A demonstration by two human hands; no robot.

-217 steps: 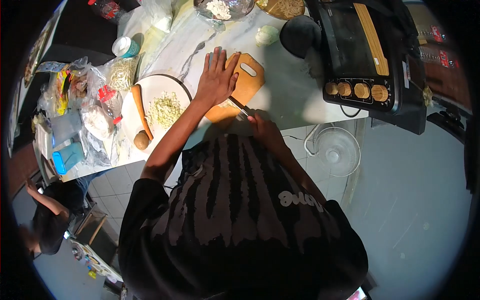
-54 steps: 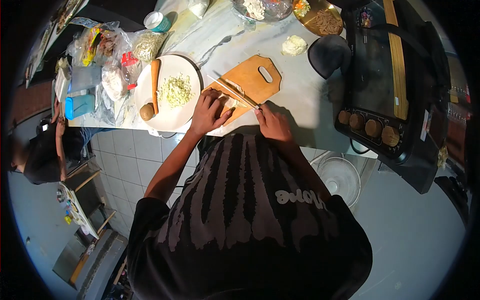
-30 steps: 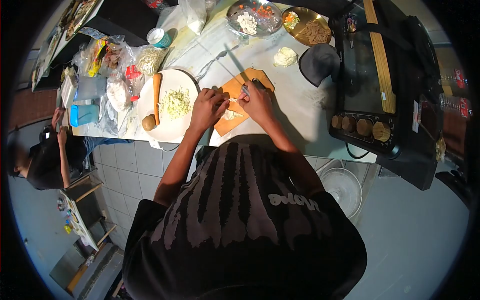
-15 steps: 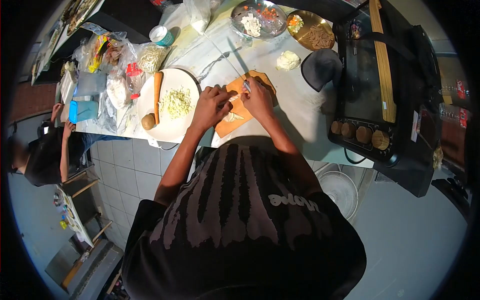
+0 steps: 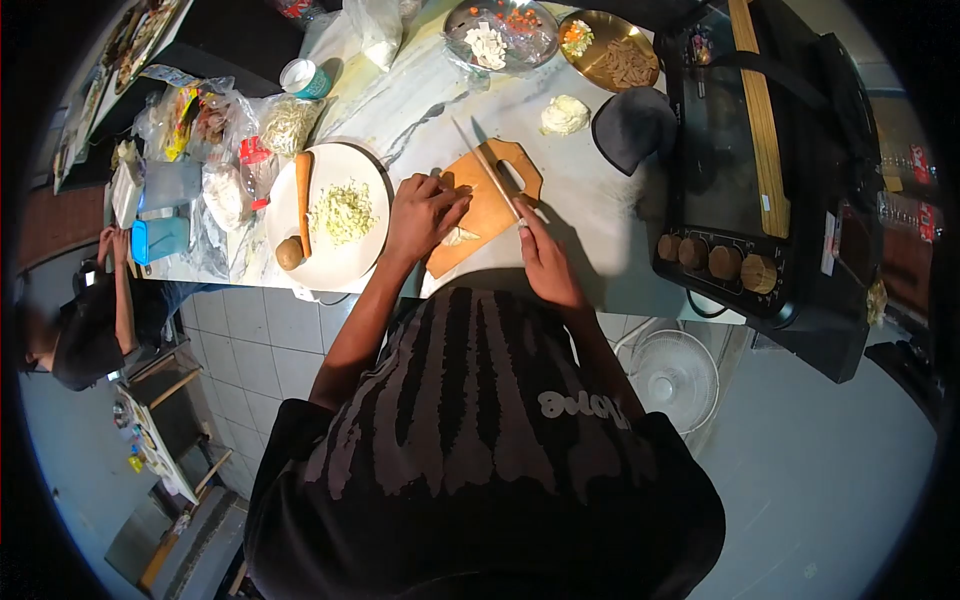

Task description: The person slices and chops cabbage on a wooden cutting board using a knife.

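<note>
Knife point(image 5: 487, 168) with a long, thin blade slants over the flat tan board point(image 5: 497, 213) at the middle of the frame. The right hand point(image 5: 545, 262) has its fingers round the handle. The left hand point(image 5: 425, 215) bends its fingers and hides the board's left edge; what they hold, I cannot tell. Pale thin bits point(image 5: 458, 236) lie near them. At left, a round white plate point(image 5: 345, 265) has small green bits point(image 5: 343, 212). A boxy black oven point(image 5: 720, 130) fills the upper right.
</note>
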